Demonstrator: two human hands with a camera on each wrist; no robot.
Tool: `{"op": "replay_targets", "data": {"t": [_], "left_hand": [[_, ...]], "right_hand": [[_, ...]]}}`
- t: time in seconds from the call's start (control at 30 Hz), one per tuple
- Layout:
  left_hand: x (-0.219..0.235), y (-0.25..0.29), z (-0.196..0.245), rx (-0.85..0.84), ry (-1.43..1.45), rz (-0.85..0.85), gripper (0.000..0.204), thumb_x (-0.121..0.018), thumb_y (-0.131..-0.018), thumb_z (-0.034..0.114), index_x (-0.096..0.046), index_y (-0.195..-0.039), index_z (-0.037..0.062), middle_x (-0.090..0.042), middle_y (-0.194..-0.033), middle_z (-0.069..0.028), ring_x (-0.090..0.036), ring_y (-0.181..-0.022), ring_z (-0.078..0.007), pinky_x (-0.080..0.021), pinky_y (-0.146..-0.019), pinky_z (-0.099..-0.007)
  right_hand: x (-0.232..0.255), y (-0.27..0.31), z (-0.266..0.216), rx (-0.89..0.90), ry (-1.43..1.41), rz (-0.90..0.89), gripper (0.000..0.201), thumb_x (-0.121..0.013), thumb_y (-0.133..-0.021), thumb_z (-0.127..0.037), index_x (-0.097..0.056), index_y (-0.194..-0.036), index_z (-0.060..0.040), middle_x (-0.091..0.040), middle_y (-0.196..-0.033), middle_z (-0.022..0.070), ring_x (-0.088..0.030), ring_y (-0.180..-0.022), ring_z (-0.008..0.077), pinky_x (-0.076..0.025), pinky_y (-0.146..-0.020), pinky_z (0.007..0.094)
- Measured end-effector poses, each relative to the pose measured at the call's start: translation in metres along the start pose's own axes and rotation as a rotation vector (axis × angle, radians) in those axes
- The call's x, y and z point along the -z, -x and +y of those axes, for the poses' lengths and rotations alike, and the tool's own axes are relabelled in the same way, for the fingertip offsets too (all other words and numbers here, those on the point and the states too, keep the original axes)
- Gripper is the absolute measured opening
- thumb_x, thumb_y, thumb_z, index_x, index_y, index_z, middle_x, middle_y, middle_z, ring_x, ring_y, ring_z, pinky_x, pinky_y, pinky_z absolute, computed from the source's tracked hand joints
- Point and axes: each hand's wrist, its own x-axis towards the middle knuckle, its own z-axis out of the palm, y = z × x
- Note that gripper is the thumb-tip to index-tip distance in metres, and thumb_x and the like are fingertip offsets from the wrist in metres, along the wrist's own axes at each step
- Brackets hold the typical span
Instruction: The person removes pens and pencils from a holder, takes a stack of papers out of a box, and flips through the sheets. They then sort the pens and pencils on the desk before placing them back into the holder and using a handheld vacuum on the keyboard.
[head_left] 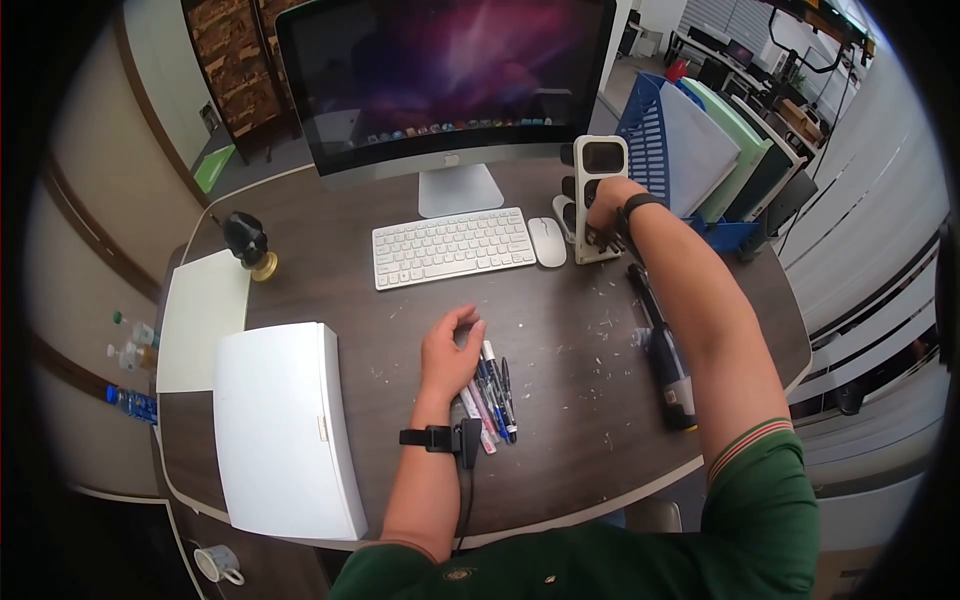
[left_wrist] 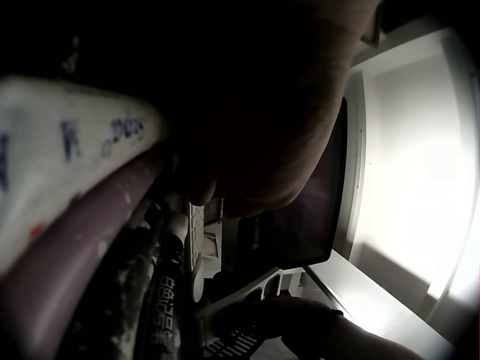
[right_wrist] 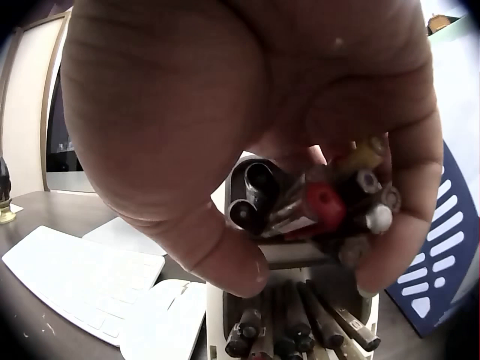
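Note:
My right hand point(head_left: 612, 203) is at the white pen organizer point(head_left: 582, 168), right of the mouse. In the right wrist view its fingers and thumb curl round a bunch of pens point(right_wrist: 324, 204), one with a red end, at a compartment behind the front one. More dark pens point(right_wrist: 296, 319) stand in the front compartment. My left hand point(head_left: 450, 352) lies low over the desk with fingers loosely bent, beside a bundle of loose pens and markers point(head_left: 497, 400). The left wrist view shows a white marker point(left_wrist: 71, 142) and a black marker point(left_wrist: 165, 300) close by.
A keyboard point(head_left: 455, 250) and mouse point(head_left: 547, 243) sit before the monitor point(head_left: 450, 80). A blue file rack point(head_left: 645, 120) stands behind the organizer. Under the right forearm lies a dark bottle-like object point(head_left: 670, 370). White scraps point(head_left: 600, 365) dot the desk; a white box point(head_left: 275, 430) is at left.

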Motion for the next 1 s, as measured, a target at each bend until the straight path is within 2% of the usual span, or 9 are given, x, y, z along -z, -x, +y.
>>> {"op": "replay_targets", "data": {"t": [0.07,0.27,0.37,0.53,0.63,0.77,0.87,0.93,1.0], "left_hand": [[0.0,0.0,0.0,0.002,0.005,0.002,0.031,-0.073,-0.093,0.017,-0.07,-0.118,0.0,-0.076,-0.107,-0.0157,-0.072,-0.102,-0.0256,-0.054,-0.092,-0.0357],[0.001,-0.001,0.0,0.009,-0.015,0.007,0.031,-0.072,-0.094,0.019,-0.07,-0.119,0.0005,-0.076,-0.107,-0.0153,-0.073,-0.102,-0.0253,-0.054,-0.092,-0.0351],[-0.001,-0.001,-0.004,0.027,-0.006,0.01,0.032,-0.072,-0.094,0.02,-0.07,-0.119,0.0008,-0.076,-0.108,-0.0147,-0.073,-0.103,-0.0247,-0.055,-0.091,-0.0347],[0.0,-0.002,-0.004,0.058,0.011,0.013,0.033,-0.072,-0.094,0.022,-0.07,-0.12,0.0017,-0.077,-0.109,-0.0139,-0.073,-0.104,-0.0236,-0.055,-0.09,-0.0344],[0.0,-0.003,-0.003,0.073,0.01,0.004,0.033,-0.072,-0.095,0.018,-0.069,-0.122,-0.0004,-0.076,-0.107,-0.0112,-0.07,-0.102,-0.0178,-0.053,-0.094,-0.0325],[0.001,-0.004,-0.005,0.052,0.002,0.014,0.033,-0.072,-0.096,0.018,-0.069,-0.122,-0.0005,-0.076,-0.107,-0.0116,-0.07,-0.102,-0.0177,-0.054,-0.093,-0.0322],[-0.001,-0.007,-0.024,0.021,0.042,0.041,0.035,-0.071,-0.095,0.022,-0.068,-0.123,0.0011,-0.076,-0.111,-0.0155,-0.072,-0.106,-0.024,-0.054,-0.094,-0.0348],[0.005,-0.004,-0.011,0.02,0.036,0.057,0.035,-0.071,-0.096,0.021,-0.068,-0.124,0.0003,-0.075,-0.11,-0.0157,-0.072,-0.105,-0.0243,-0.054,-0.094,-0.0351],[0.007,-0.004,-0.018,0.024,0.093,0.091,0.034,-0.071,-0.096,0.019,-0.067,-0.124,-0.0005,-0.075,-0.108,-0.0141,-0.072,-0.101,-0.0209,-0.055,-0.091,-0.0334]], "right_hand": [[0.003,-0.004,-0.003,-0.047,-0.015,-0.048,0.037,-0.064,-0.084,-0.021,-0.076,-0.117,-0.0081,-0.074,-0.119,0.0157,-0.072,-0.112,0.0296,-0.057,-0.094,0.0384],[-0.012,-0.009,-0.009,-0.056,0.002,0.058,0.045,-0.064,-0.085,-0.025,-0.071,-0.126,-0.0078,-0.069,-0.129,0.0178,-0.066,-0.122,0.0321,-0.053,-0.101,0.0394],[-0.013,-0.008,-0.008,-0.07,-0.072,0.153,0.041,-0.065,-0.087,-0.024,-0.072,-0.125,-0.0072,-0.072,-0.126,0.0152,-0.069,-0.118,0.0293,-0.055,-0.098,0.0377],[-0.002,0.01,-0.004,-0.049,0.022,0.147,0.041,-0.064,-0.088,-0.026,-0.073,-0.124,-0.0067,-0.072,-0.126,0.0148,-0.068,-0.119,0.0304,-0.055,-0.098,0.0395],[0.007,0.025,0.003,-0.018,0.079,0.14,0.041,-0.063,-0.088,-0.027,-0.073,-0.123,-0.0066,-0.072,-0.126,0.0152,-0.068,-0.119,0.0312,-0.055,-0.098,0.0401],[0.016,0.049,0.017,-0.002,0.112,0.141,0.042,-0.062,-0.086,-0.026,-0.073,-0.121,-0.0051,-0.07,-0.128,0.0176,-0.067,-0.12,0.0326,-0.054,-0.098,0.0405],[0.025,0.087,0.029,0.058,0.092,0.142,0.043,-0.062,-0.085,-0.025,-0.072,-0.121,-0.0026,-0.071,-0.122,0.0221,-0.068,-0.116,0.0363,-0.055,-0.097,0.0422],[0.022,0.114,0.032,0.065,-0.065,0.138,0.039,-0.06,-0.086,-0.023,-0.072,-0.112,0.0026,-0.071,-0.111,0.0279,-0.068,-0.108,0.0428,-0.055,-0.093,0.0455],[-0.007,0.141,0.031,0.159,-0.125,0.294,0.037,-0.059,-0.087,-0.023,-0.07,-0.108,0.0054,-0.071,-0.103,0.03,-0.068,-0.102,0.0459,-0.054,-0.091,0.048]]}}
